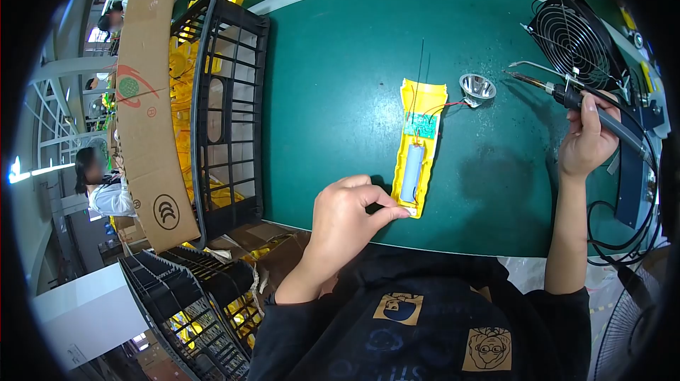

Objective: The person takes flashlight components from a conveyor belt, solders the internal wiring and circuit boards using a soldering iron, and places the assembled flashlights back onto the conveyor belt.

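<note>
My left hand (347, 218) pinches the near end of a yellow plastic flashlight housing (423, 101), its thumb and fingertip at the small white part there. In the housing lie a green circuit board (421, 126) and a blue cylindrical battery (413, 172). Thin wires stick up past its far end, and a red wire leads to a silver reflector lamp (477, 89) on the right. My right hand (589, 136) is closed around a soldering iron (563, 94), whose tip points left, raised over the bench. A thin curved metal tube runs beside the tip.
A black fan with a wire guard (572, 37) stands at the back right, by a blue-grey box (632, 175) and black cables. To the left, a black crate (230, 111) holds yellow parts behind a cardboard flap (145, 97). Another crate (191, 296) is lower left; people sit beyond.
</note>
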### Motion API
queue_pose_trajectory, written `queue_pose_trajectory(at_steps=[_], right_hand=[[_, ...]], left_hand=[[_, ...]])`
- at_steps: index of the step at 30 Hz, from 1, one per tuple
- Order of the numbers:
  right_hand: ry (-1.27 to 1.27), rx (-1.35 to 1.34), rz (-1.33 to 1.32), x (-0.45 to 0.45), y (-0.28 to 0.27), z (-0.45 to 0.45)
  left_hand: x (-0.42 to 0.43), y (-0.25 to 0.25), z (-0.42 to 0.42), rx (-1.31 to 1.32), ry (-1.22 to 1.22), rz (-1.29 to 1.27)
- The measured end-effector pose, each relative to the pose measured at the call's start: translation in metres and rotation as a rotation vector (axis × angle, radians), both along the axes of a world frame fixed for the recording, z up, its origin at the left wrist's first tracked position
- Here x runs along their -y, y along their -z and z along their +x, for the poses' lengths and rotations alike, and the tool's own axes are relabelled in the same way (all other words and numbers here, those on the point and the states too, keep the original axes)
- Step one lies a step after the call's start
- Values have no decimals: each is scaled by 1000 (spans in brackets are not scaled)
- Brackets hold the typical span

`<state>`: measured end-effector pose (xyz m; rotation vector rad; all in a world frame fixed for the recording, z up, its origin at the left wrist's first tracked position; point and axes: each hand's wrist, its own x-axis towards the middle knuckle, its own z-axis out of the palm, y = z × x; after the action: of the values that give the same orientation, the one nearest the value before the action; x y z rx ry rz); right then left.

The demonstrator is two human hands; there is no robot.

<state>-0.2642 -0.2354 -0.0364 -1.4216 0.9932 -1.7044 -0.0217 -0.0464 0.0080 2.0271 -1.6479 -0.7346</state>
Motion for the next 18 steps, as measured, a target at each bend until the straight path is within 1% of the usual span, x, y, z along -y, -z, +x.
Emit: queue_pose_trajectory(at_steps=[2,5,8,11,12,15,18], right_hand=[[-5,-3,0,0,-1,1],[-6,-3,2,-1,-3,1],[5,16,-7,0,-2,3],[2,2,-5,-1,-3,2],[4,7,-5,0,-3,2],[17,-3,-11,0,-2,3],[8,-16,-12,-1,-3,4]], left_hand=[[0,5,2,-70,16,-7],[-6,14,3,-38,90,-158],[-13,13,2,47,112,-173],[-23,13,-12,123,51,-341],[-29,13,-16,159,57,-355],[-46,13,-31,283,101,-249],[-52,17,-37,371,97,-220]])
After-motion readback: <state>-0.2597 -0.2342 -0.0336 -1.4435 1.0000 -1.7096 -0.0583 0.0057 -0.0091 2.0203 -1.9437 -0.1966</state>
